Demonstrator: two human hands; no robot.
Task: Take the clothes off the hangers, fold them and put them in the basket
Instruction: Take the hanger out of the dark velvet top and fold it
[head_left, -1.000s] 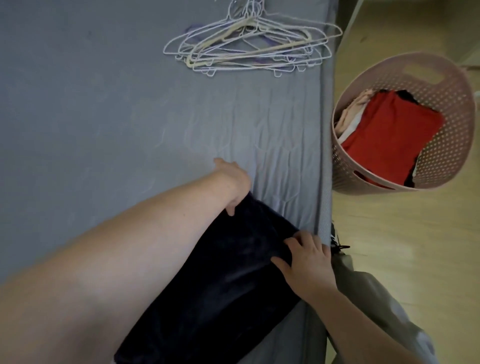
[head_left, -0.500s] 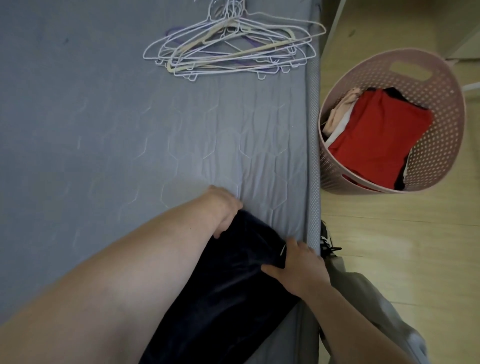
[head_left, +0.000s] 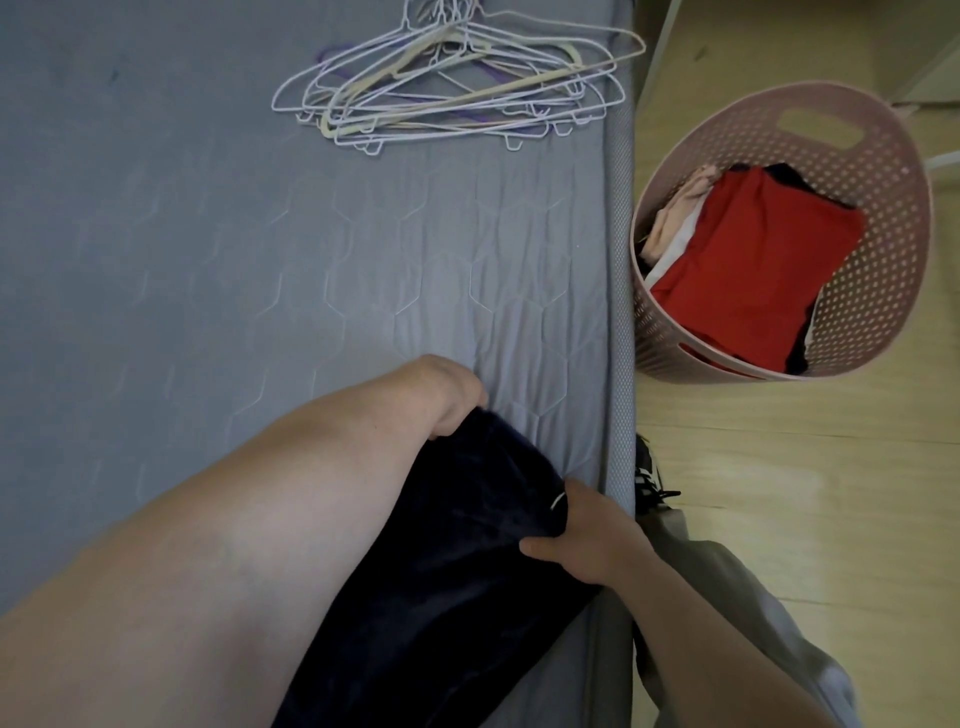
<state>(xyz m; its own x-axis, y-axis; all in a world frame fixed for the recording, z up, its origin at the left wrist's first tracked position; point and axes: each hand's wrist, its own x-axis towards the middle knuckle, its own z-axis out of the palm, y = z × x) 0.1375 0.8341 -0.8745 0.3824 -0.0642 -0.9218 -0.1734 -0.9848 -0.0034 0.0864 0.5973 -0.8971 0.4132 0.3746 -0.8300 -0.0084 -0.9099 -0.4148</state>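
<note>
A dark navy garment (head_left: 447, 571) lies on the grey bed near its right edge. My left hand (head_left: 441, 395) grips the garment's far end with the fingers curled under the cloth. My right hand (head_left: 592, 535) holds the garment's right edge, thumb on top. A pink perforated basket (head_left: 872, 171) stands on the floor to the right of the bed. It holds a folded red garment (head_left: 748, 265) on top of pale and dark folded clothes. A pile of several empty wire hangers (head_left: 452, 88) lies at the far end of the bed.
The grey quilted bed (head_left: 208, 234) fills the left and middle of the view. Wooden floor (head_left: 805, 493) runs along the bed's right side. A black shoe (head_left: 649, 473) and a grey trouser leg (head_left: 753, 613) show beside the bed edge.
Both hands have drawn the garment's far end back toward me. The fingers of both hands have closed more tightly on the cloth.
</note>
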